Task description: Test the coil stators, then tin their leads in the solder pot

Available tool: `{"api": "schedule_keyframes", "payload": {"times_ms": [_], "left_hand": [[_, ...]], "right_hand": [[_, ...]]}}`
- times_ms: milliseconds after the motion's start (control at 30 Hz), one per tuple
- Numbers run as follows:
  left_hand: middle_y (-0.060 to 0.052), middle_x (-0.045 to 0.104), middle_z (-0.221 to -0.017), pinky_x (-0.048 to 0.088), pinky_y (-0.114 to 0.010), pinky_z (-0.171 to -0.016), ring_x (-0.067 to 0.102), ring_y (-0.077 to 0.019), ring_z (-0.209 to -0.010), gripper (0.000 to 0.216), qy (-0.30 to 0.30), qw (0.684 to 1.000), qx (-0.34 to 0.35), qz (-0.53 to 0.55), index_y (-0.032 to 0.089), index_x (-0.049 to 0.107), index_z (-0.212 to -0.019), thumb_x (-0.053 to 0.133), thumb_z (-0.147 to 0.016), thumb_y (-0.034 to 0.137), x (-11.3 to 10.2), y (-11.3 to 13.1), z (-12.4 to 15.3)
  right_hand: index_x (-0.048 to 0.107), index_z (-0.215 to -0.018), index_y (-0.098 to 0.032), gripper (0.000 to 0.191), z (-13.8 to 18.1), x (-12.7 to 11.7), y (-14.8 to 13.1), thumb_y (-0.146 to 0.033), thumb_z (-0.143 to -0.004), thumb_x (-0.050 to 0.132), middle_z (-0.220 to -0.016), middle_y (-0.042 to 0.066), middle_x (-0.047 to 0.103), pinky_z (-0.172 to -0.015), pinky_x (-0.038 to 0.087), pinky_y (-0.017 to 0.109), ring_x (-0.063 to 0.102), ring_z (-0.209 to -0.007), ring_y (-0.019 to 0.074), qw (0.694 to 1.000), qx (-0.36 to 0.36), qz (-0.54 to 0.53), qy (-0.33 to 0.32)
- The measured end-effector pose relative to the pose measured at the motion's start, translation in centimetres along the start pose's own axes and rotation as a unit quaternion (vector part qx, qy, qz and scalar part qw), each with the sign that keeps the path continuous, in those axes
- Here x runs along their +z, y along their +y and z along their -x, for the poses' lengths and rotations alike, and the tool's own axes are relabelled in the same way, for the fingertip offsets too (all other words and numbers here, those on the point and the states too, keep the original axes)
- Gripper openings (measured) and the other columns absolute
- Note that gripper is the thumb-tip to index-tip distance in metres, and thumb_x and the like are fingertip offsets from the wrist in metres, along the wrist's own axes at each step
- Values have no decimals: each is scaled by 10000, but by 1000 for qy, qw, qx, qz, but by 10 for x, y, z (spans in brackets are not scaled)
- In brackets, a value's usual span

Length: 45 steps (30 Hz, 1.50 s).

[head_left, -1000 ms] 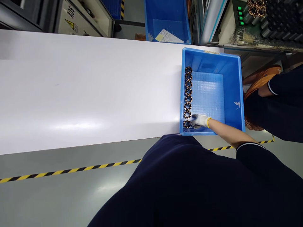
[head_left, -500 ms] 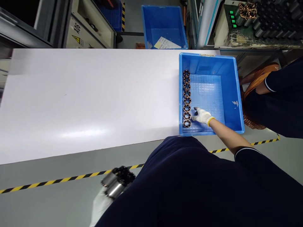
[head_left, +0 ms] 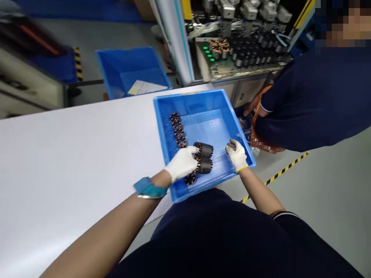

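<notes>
My left hand, in a white glove with a blue wrist strap, is closed on two dark cylindrical motor stators with copper windings, held over the floor of a blue bin. A row of several stators stands along the bin's left wall, the nearest ones hidden behind my left hand. My right hand, also gloved, rests on the bin's right rim with its fingers curled over the edge. The bin sits at the corner of a white table.
A second blue bin with a paper slip stands beyond the table. A co-worker in dark blue stands to the right beside a machine bench loaded with stators. Yellow-black floor tape runs on the grey floor.
My left hand came up from below with two stators and reached into the bin. My right hand left the row and moved to the bin's right rim. The view swung to the right.
</notes>
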<state>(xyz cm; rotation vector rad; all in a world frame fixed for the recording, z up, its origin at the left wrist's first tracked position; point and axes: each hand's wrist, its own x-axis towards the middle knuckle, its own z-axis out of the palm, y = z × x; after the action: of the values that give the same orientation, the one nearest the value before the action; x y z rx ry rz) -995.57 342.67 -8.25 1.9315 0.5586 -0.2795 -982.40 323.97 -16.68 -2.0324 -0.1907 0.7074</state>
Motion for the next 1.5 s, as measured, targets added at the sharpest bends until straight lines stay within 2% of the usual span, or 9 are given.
{"api": "schedule_keyframes", "payload": {"times_ms": [167,433,600,700,900,1033,1167,1300,1500], "left_hand": [[-121,714,-1096,550,-342,-908,703,-266,-976,326,-107,968,0,-225,156,736,-1021,644,-709,137,69,-12,-80],[-203,587,-1318,550,-425,-877,711,-282,-901,442,-126,946,-48,-296,164,662,-1201,650,-760,158,79,-66,-59],[-77,656,-1280,458,-366,-1082,620,-236,-1180,302,-56,979,-9,-197,224,697,-1150,509,-929,308,41,-74,-16],[-70,709,-1198,484,-378,-1085,644,-222,-1148,308,167,986,22,3,188,723,-1053,540,-921,398,1,-90,37],[-105,732,-1130,624,-354,-852,742,-197,-810,305,449,805,-189,338,133,704,-996,704,-798,363,-33,-172,153],[-87,750,-990,628,-289,-787,741,-186,-773,159,465,689,-281,480,129,696,-886,713,-766,231,-18,-219,199],[-90,750,-978,619,-292,-821,746,-210,-852,122,448,636,-327,537,122,698,-894,682,-788,181,-8,-236,221],[-106,743,-1061,607,-313,-873,745,-211,-875,162,443,644,-341,523,116,706,-937,692,-807,211,-12,-242,230],[-125,730,-1143,586,-336,-927,740,-214,-910,266,413,699,-353,465,108,717,-1006,706,-809,285,-23,-249,238]], "right_hand": [[320,-1458,-104,529,-20,-12,-1,-275,-969,429,-1353,152,605,-942,544,227,662,-1142,145,997,43,-68,1],[467,-1393,-117,521,-23,7,0,-306,-915,547,-1244,113,675,-899,557,247,696,-1019,159,985,65,9,-159],[517,-1414,-202,634,-21,30,1,-458,-847,638,-1280,77,662,-1049,472,339,628,-1189,233,925,10,294,-241],[407,-1503,-191,728,-24,55,-8,-443,-849,606,-1371,131,600,-1058,455,412,567,-1277,310,871,-8,415,-262],[318,-1530,-156,813,-18,114,-17,-421,-815,602,-1307,170,632,-938,505,404,627,-1172,355,806,15,493,-327],[359,-1504,-197,797,-7,135,-14,-387,-783,640,-1224,116,679,-891,518,357,668,-1091,309,797,10,507,-330],[305,-1522,-204,754,-2,144,-16,-436,-853,565,-1289,109,643,-926,515,339,658,-1119,266,800,11,520,-299],[361,-1468,-221,607,1,159,-23,-419,-909,487,-1427,122,516,-994,490,348,606,-1203,255,777,-77,577,-239],[515,-1376,-242,534,3,183,-28,-322,-853,590,-1242,123,649,-865,549,378,667,-1084,281,672,-70,662,-325]]}}
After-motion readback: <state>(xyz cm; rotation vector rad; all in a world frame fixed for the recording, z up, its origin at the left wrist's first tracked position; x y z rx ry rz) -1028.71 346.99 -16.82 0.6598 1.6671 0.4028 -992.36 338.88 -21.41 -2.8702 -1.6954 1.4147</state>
